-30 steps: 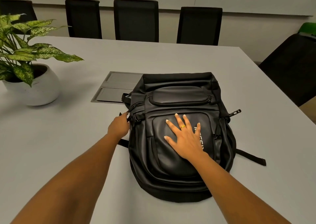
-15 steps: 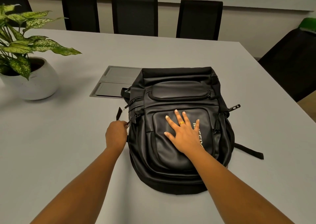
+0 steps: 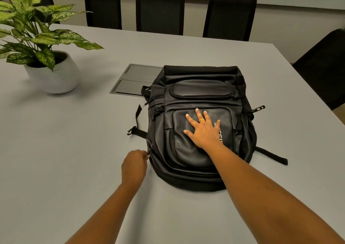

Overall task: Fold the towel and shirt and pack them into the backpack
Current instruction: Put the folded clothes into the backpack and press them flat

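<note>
- right hand (image 3: 203, 131) lies flat on the front pocket of the backpack (image 3: 201, 92), fingers spread wide and palm down. There's a gold ring (image 3: 202, 120) on one finger.
- left hand (image 3: 133, 164) is curled up at the bag's lower left edge, fingertips pinching a small zip pull (image 3: 150, 149). The actual grip is mostly hidden behind the knuckles.
- the backpack sits pretty much in the middle of the table (image 3: 65, 150), lying on its back with the front facing up. The long axis runs straight away from the person: bottom end nearest them, rolled top pointing at the chairs (image 3: 159, 8).
- it's black, smooth and slightly shiny like coated leather, with a rounded bottom and a squarer top. There's white lettering by the right hand, mostly covered by it.
- loose webbing all round: a strap (image 3: 272, 156) trails off to the right, a buckle (image 3: 258, 109) pokes out higher up on that side, and another strap end (image 3: 139, 115) curls up on the left.
- just behind the bag's top left corner is a grey metal cable hatch (image 3: 134, 79) set flush in the tabletop, partly hidden by the bag.
- far left, well apart from the bag, there's a leafy speckled plant (image 3: 33, 29) in a round white pot (image 3: 54, 77).
- table is plain matte grey, with black high-back chairs lined up along the far edge.
</note>
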Motion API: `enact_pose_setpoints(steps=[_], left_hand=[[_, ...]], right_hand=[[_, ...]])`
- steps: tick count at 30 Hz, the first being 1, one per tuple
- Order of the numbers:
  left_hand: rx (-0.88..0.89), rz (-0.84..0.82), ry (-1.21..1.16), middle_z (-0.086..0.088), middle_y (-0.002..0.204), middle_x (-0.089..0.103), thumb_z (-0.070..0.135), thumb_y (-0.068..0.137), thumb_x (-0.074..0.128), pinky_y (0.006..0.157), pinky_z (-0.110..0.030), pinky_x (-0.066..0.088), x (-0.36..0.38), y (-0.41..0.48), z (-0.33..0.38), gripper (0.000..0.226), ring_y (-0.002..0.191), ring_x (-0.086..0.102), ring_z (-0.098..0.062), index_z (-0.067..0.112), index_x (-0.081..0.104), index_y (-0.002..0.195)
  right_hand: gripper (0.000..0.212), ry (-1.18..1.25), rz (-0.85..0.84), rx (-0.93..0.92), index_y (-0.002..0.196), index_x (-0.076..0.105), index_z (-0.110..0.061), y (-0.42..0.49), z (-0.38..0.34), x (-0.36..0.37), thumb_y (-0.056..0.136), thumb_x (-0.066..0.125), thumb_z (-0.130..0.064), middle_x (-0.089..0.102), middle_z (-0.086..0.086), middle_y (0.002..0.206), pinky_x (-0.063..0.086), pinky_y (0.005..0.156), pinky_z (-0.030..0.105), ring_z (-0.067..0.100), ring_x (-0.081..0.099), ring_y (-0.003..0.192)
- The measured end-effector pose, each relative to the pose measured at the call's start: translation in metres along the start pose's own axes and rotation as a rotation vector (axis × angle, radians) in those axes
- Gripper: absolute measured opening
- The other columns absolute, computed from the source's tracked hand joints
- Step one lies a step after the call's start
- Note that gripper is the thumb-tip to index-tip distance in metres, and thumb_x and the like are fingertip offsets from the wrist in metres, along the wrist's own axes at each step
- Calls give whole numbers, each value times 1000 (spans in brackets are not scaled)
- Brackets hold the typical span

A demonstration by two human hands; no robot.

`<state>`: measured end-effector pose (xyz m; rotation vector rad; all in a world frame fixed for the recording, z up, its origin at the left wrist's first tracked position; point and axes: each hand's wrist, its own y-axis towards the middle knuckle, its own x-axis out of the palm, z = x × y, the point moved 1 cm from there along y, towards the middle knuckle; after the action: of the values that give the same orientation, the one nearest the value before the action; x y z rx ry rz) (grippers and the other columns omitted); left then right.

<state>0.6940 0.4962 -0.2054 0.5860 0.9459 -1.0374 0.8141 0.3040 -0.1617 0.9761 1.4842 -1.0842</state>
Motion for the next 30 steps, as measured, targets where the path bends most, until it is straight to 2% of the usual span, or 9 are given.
enact_pose_setpoints(steps=[5, 7, 9, 13, 17, 20, 23, 26, 30], left_hand=[[-30, -14, -77, -5, 78, 64, 21, 96, 49, 57, -22, 34, 0, -24, 10, 24, 67, 53, -16, 9, 70, 92], [-37, -9, -75, -5, 81, 66, 23, 96, 49, 59, -23, 35, -1, -30, 14, 25, 68, 53, -16, 10, 70, 95], [-41, -7, -49, -5, 84, 67, 26, 96, 48, 60, -25, 36, -3, -33, 16, 25, 70, 54, -18, 12, 70, 98], [-9, 4, 24, -6, 89, 69, 26, 97, 46, 60, -24, 38, -9, -35, 22, 25, 78, 60, -20, 15, 68, 103], [55, -23, -13, -7, 91, 70, 28, 96, 48, 64, -23, 41, -14, -40, 30, 27, 82, 63, -21, 15, 70, 104], [3, -54, -293, -7, 75, 69, 32, 94, 52, 59, -22, 41, -26, -37, 31, 30, 72, 61, -19, 12, 72, 82], [-112, 32, -507, -5, 70, 65, 29, 93, 54, 70, -28, 47, -33, -20, 29, 29, 70, 59, -16, 10, 69, 76], [-161, -19, -347, -16, 78, 68, 35, 89, 59, 76, -38, 50, -26, 0, 33, 36, 72, 59, -24, 2, 67, 75], [-211, -142, -201, -10, 71, 65, 46, 78, 68, 53, -26, 40, -17, 18, 45, 46, 65, 59, -22, 1, 66, 76]], right_hand=[[58, 53, 0, 17, 148, 13, -34, -14, -16, 2, 96, 35, -49, -4, 2, 158, 5, 111, 60, 27, -9, 145], [51, 109, 105, -44, 144, 31, -29, -31, -32, 6, 95, 42, -42, 18, 4, 155, 14, 111, 55, 26, 10, 143], [42, 198, 207, -219, 135, 45, -25, -53, -50, 14, 94, 48, -31, 42, 3, 139, 29, 103, 42, 24, 33, 129], [44, 417, 15, -428, 136, 46, -18, -80, -80, 40, 93, 50, -13, 52, 10, 116, 42, 93, 37, 23, 44, 114], [28, 592, 37, -324, 116, 62, -9, -82, -84, 49, 93, 46, -6, 60, 12, 103, 45, 89, 29, 22, 54, 99], [20, 725, 47, -218, 108, 66, -6, -84, -79, 49, 91, 54, -9, 62, 11, 102, 47, 88, 26, 20, 59, 93], [24, 801, 93, -105, 110, 67, -7, -90, -79, 49, 92, 57, -20, 67, 10, 101, 51, 86, 26, 18, 63, 86], [28, 840, 127, -53, 113, 66, -6, -95, -83, 49, 96, 50, -20, 69, 11, 97, 51, 77, 21, 16, 62, 79], [29, 894, 68, 2, 123, 61, -8, -98, -90, 51, 98, 46, -15, 66, 12, 111, 52, 89, 31, 23, 63, 95]])
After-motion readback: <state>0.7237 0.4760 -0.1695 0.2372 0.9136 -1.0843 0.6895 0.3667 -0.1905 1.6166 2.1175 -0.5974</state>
